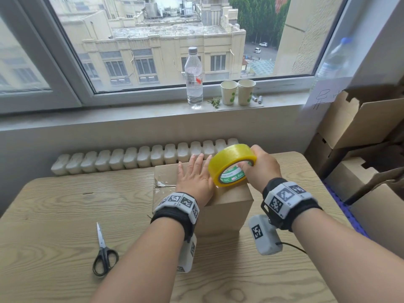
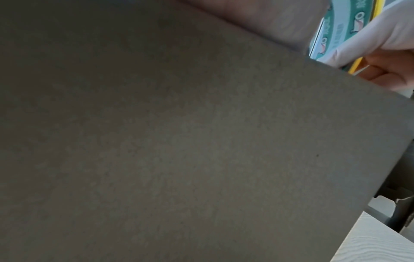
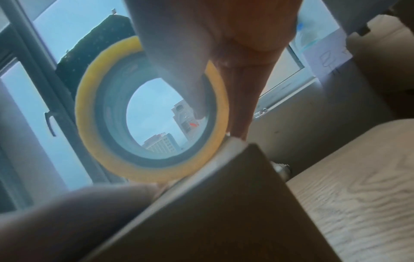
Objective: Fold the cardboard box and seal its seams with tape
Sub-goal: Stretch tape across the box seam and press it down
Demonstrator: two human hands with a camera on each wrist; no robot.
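A brown cardboard box [image 1: 225,211] stands closed on the wooden table [image 1: 54,215]. My left hand [image 1: 194,173] lies flat on its top, fingers straight and spread. My right hand [image 1: 260,167] grips a yellow tape roll [image 1: 229,165], thumb through the core, holding it on edge above the box's top near its front edge. A strip of clear tape [image 1: 162,184] shines on the box's left edge. In the left wrist view the box side [image 2: 179,141] fills the frame and the tape roll [image 2: 336,35] shows at the top right. The right wrist view looks through the tape roll [image 3: 152,115] above the box [image 3: 224,221].
Black-handled scissors [image 1: 103,252] lie on the table at the front left. A water bottle [image 1: 194,77] and two paper cups [image 1: 238,91] stand on the windowsill. Stacked cardboard boxes [image 1: 363,127] fill the right side. A white radiator [image 1: 142,156] runs behind the table.
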